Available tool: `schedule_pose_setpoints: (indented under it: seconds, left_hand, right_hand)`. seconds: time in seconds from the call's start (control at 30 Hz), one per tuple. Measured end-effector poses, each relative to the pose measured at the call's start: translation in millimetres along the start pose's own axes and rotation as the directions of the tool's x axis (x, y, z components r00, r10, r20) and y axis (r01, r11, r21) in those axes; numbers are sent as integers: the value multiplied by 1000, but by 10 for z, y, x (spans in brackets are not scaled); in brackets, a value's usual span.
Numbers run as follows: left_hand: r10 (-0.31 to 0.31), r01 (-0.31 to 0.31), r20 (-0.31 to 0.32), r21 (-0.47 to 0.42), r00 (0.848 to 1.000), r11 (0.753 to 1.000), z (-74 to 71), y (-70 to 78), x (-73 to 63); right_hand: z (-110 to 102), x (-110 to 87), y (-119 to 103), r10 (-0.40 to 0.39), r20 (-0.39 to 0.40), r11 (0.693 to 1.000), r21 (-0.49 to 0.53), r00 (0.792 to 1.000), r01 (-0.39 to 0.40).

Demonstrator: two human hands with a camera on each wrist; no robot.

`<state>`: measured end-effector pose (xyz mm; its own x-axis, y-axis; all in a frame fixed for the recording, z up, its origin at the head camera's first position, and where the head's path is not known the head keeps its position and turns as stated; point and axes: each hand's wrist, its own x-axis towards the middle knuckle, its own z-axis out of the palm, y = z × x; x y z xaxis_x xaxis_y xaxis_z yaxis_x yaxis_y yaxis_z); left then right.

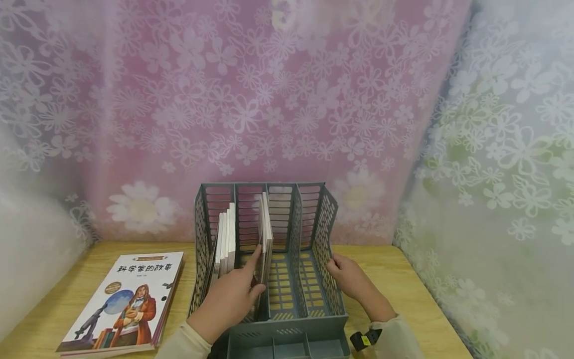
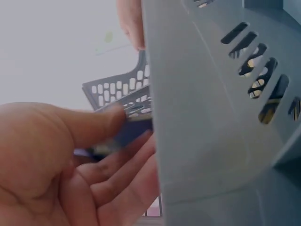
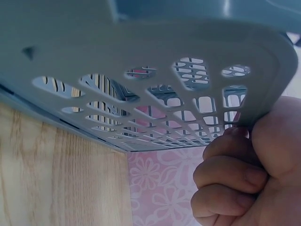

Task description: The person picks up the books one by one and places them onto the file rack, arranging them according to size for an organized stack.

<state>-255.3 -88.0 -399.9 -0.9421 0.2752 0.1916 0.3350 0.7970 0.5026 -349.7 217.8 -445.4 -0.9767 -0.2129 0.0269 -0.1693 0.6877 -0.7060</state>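
A grey-green plastic file rack (image 1: 298, 269) with several upright compartments stands in the middle of the table. My left hand (image 1: 233, 299) reaches into its second compartment from the left, index finger extended along thin upright books (image 1: 266, 239). The thumb lies near their front edges; in the left wrist view the fingers (image 2: 127, 176) are fairly straight, partly hidden behind the rack's front panel. My right hand (image 1: 352, 276) grips the edge of the rack's right side wall (image 3: 164, 103), its fingers (image 3: 225, 176) curled there. More white-edged books (image 1: 226, 239) stand in the leftmost compartment.
On the table (image 1: 394, 279), left of the rack, lies a small stack of books (image 1: 125, 304) with an illustrated cover. Small open trays (image 1: 289, 346) form the rack's front. Flowered pink cloth (image 1: 269, 99) hangs behind, and pale flowered cloth (image 1: 506, 199) at the right.
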Motion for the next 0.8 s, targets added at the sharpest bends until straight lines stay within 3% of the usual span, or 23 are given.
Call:
schedule_pose_setpoints:
  seconds: [0.17, 0.3, 0.43, 0.63, 0.7, 0.8]
  left_hand:
    - [-44, 45, -59, 28, 997, 999, 20, 37, 33]
    - [-69, 69, -26, -3, 997, 998, 19, 46, 31]
    - [-56, 58, 38, -64, 998, 996, -45, 16, -28]
    - [-20, 49, 167, -172, 986, 984, -393, -176, -289]
    - [-33, 56, 151, -156, 988, 986, -539, -278, -374]
    - [-67, 68, 38, -31, 997, 997, -698, -443, -451]
  right_hand:
    - [-1, 1, -9, -10, 2, 1000, 2, 1000, 10]
    - [-2, -11, -9, -12, 2, 1000, 2, 1000, 12]
    - [-15, -23, 0, -14, 1, 1000, -2, 1000, 14]
    - [0, -12, -2, -10, 7, 1000, -1, 1000, 10]
    - [1, -14, -8, -7, 17, 1000, 5, 1000, 7]
    - [-8, -22, -9, -3, 15, 1000, 10, 1000, 3]
